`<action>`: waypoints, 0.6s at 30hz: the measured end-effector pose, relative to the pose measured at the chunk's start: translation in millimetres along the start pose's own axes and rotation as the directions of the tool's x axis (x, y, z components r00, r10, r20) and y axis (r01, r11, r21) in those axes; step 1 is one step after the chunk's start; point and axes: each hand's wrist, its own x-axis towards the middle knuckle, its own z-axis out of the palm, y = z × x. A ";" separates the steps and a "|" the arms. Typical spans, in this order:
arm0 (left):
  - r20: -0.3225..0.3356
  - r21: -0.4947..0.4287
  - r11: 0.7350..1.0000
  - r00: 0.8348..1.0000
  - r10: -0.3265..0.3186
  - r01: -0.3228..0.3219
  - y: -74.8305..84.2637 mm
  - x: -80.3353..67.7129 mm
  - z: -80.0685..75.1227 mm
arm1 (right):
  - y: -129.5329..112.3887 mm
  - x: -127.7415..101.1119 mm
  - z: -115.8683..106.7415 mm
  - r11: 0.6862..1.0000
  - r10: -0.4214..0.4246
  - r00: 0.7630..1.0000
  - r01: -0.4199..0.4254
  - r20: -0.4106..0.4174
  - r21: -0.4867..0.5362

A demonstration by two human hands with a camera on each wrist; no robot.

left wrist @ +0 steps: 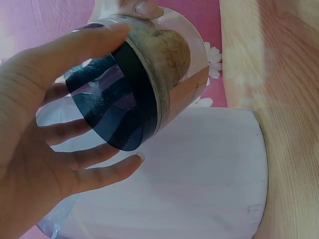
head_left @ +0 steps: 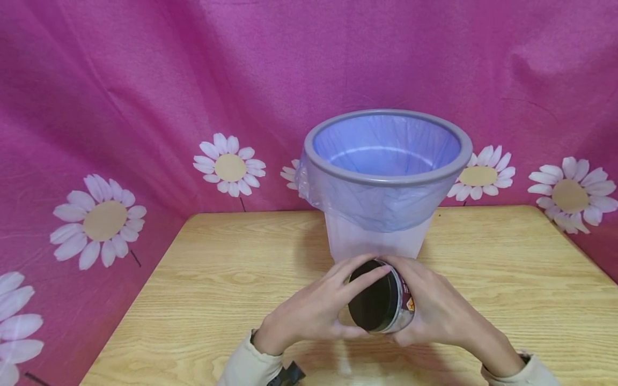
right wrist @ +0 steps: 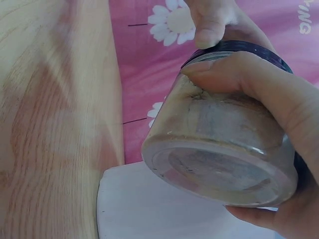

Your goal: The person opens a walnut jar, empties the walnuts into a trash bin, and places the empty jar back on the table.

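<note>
A clear glass jar (head_left: 403,308) with a dark lid (head_left: 374,303) is held on its side, low over the wooden table (head_left: 217,279) and just in front of the bin. My left hand (head_left: 333,300) grips the lid (left wrist: 109,104), fingers and thumb spread around its rim. My right hand (head_left: 434,311) wraps around the jar's body (right wrist: 224,149), whose base faces the right wrist camera. Brownish powder residue coats the inside of the glass (left wrist: 169,59). The lid sits on the jar.
A pale bin (head_left: 376,241) with a grey rim (head_left: 386,179) and a purple liner stands at the table's middle back, open at the top. A pink cloth with daisies (head_left: 229,166) hangs behind and on both sides. The table edges fall away left and right.
</note>
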 end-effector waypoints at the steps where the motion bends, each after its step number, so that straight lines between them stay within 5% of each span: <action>1: -0.003 -0.001 1.000 1.000 0.001 -0.001 0.0 0.0 0.1 | 0.0 -0.1 0.1 1.000 0.002 1.000 -0.002 0.001 0.000; 18: -0.015 0.027 0.998 0.998 0.056 -0.056 0.7 1.0 0.2 | 1.3 0.0 -1.0 1.000 -0.006 1.000 0.006 0.012 0.000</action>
